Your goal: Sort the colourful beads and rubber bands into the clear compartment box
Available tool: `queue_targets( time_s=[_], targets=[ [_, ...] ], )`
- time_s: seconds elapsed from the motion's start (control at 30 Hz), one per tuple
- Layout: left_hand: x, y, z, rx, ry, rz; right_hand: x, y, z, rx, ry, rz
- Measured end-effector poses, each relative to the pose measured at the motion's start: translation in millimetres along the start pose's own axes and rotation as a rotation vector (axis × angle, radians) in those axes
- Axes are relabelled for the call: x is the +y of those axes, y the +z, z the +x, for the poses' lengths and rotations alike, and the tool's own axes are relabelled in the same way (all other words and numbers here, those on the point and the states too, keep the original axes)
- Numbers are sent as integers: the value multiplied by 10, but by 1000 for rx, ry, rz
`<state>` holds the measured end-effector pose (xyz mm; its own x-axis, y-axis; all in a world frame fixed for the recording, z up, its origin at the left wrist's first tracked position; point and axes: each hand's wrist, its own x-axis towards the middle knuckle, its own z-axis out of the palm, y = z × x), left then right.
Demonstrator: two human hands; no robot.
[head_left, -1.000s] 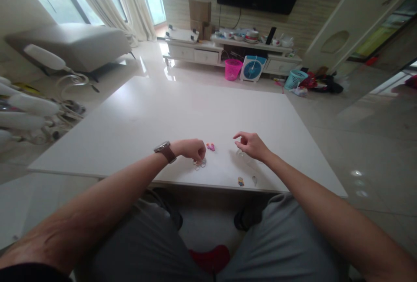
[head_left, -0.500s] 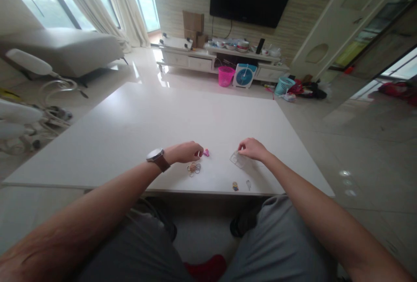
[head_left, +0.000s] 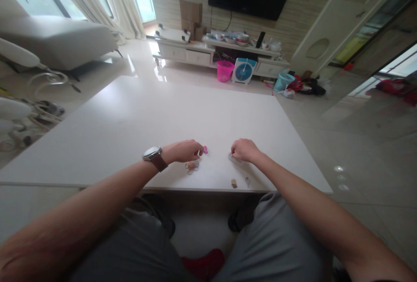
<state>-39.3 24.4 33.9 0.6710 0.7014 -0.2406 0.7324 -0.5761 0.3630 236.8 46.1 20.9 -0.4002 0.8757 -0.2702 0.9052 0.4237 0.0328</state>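
right hand (head_left: 246, 150) pinches the clear, flat plastic piece (head_left: 234, 159), now tipped flatter; left hand (head_left: 184, 150), grip narrowly parted, stays by the small pink trinket (head_left: 205, 149).

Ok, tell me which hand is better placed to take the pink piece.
Likely the left hand: it is beside the pink piece, while the right hand is farther off, at a clear item.

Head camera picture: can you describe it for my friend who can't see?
The left hand is close to a pink thing and some loops; the right hand touches a clear piece. A yellow figure shares their white table.
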Motion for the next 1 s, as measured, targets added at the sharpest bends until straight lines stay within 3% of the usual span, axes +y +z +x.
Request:
queue_targets(
  time_s=[0.23, 0.63, 0.8, 0.9, 1.0],
  targets=[
    [24, 14, -5, -2, 12, 10, -60, 41, 5, -6, 75, -12],
    [14, 48, 2, -30, -2, 4, -46, 30, -11, -62, 69, 15],
    [267, 117, 23, 82, 166, -5, -36, 39, 8, -87, 95, 59],
    [479, 293, 83, 122, 349, 16, -38, 21, 7, -99, 90, 88],
    [583, 492, 184, 142, 368, 81, -28, -9, -5, -126, 60, 123]
  ],
)
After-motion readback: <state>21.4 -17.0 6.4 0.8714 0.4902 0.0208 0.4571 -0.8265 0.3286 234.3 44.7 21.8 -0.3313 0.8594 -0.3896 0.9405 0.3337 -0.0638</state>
